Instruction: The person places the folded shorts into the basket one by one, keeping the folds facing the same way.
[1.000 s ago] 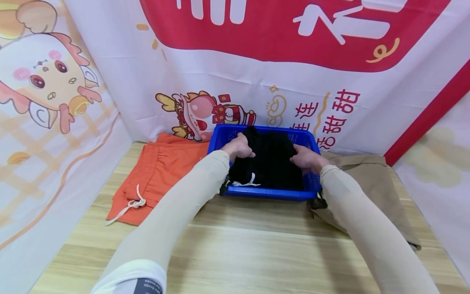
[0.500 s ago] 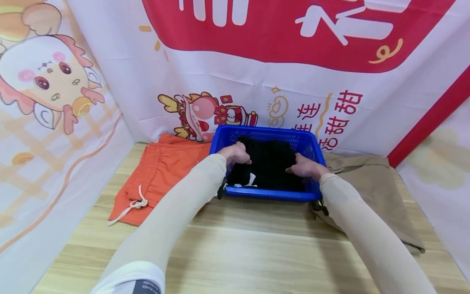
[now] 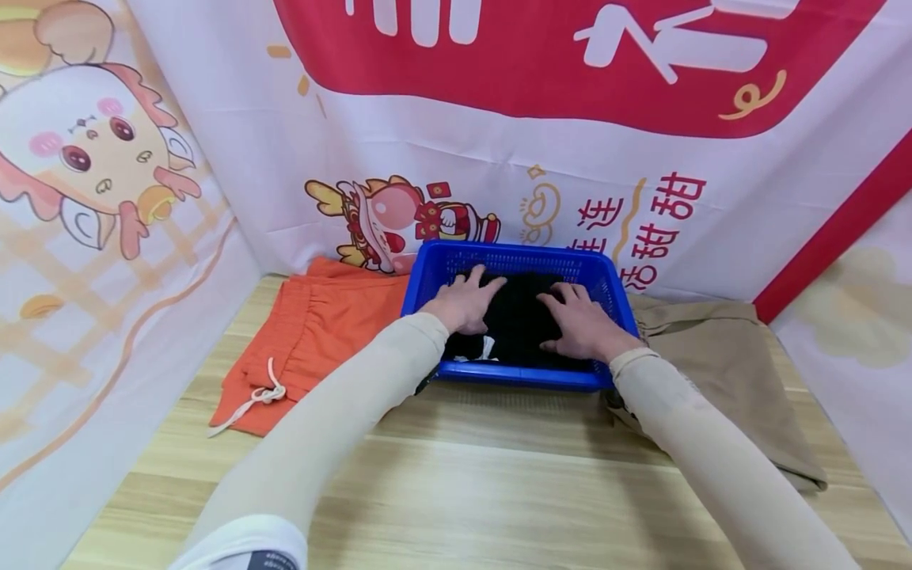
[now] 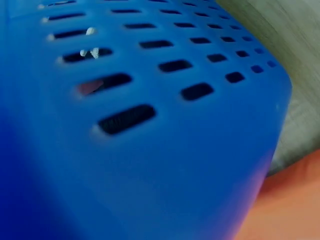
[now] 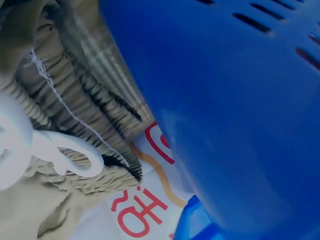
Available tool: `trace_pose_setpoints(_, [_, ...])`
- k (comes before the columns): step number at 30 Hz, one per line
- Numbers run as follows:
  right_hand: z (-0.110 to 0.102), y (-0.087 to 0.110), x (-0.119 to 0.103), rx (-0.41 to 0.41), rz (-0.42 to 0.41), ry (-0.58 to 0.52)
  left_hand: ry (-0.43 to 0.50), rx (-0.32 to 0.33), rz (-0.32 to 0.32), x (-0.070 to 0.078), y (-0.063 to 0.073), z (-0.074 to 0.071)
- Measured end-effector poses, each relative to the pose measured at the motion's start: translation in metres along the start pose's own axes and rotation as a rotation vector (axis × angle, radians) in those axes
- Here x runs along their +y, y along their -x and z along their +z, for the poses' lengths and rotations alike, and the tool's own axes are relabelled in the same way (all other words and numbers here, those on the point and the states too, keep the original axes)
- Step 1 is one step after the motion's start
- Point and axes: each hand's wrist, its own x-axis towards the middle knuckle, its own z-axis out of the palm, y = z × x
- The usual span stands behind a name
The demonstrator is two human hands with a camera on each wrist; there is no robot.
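A blue plastic basket [image 3: 527, 380] with slotted walls holds a black garment [image 3: 522, 321]. A white drawstring [image 3: 488, 347] shows at the garment's near left. My left hand [image 3: 461, 305] rests on the garment's left part, fingers spread and pointing away. On its right part lies my right hand [image 3: 583, 324], thumb and fingers apart and slightly bent. Both wrists pass over the basket's sides. In the left wrist view the basket's wall [image 4: 165, 160] hides the hand; the right wrist view likewise shows the outer wall [image 5: 240, 115] instead of fingers.
Orange shorts [image 3: 306, 340] with a knotted cream drawstring lie left of the basket. A khaki garment [image 3: 720, 388] lies at the right, its white drawstring [image 5: 75, 155] seen in the right wrist view. A printed cloth backdrop [image 3: 356, 134] rises behind the wooden table [image 3: 456, 491].
Both hands held the black garment's sides; it sank lower into the basket. The fingers have since released it and spread out on top.
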Motion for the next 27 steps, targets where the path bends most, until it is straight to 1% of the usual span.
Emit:
trace_pose_setpoints(1, [0.001,0.0,0.0,-0.016,-0.012,0.016,-0.063,-0.009,0.036,0.001,0.0,0.0])
trace_pose_setpoints(3, [0.003,0.001,0.002,-0.06,-0.004,0.02,-0.164,-0.057,0.074,0.001,0.0,-0.001])
trace_pose_setpoints(4, [0.004,0.001,0.004,-0.084,0.003,0.013,-0.202,-0.087,0.084,0.0,0.001,-0.001])
trace_pose_setpoints(6, [0.005,0.002,0.007,-0.133,0.018,-0.013,-0.24,-0.144,0.082,-0.002,0.003,-0.001])
trace_pose_setpoints(8, [0.005,0.003,0.01,-0.17,0.023,-0.049,-0.238,-0.191,0.062,-0.005,0.004,-0.002])
trace_pose_setpoints(9, [0.006,0.003,0.012,-0.186,0.021,-0.062,-0.222,-0.207,0.053,-0.006,0.005,-0.002])
trace_pose_setpoints(13, [0.012,0.003,0.02,-0.23,0.001,-0.078,-0.15,-0.244,0.037,-0.012,0.008,-0.002])
trace_pose_setpoints(16, [0.019,0.002,0.024,-0.24,-0.016,-0.078,-0.111,-0.257,0.045,-0.015,0.009,-0.001])
trace_pose_setpoints(20, [0.024,0.0,0.026,-0.243,-0.018,-0.096,-0.095,-0.255,0.05,-0.017,0.01,0.001])
trace_pose_setpoints(23, [0.02,0.003,0.022,-0.241,0.013,-0.102,-0.096,-0.221,0.05,-0.018,0.009,0.002])
trace_pose_setpoints(27, [0.009,0.009,0.013,-0.192,0.064,-0.142,-0.097,-0.163,0.059,-0.019,0.009,0.002])
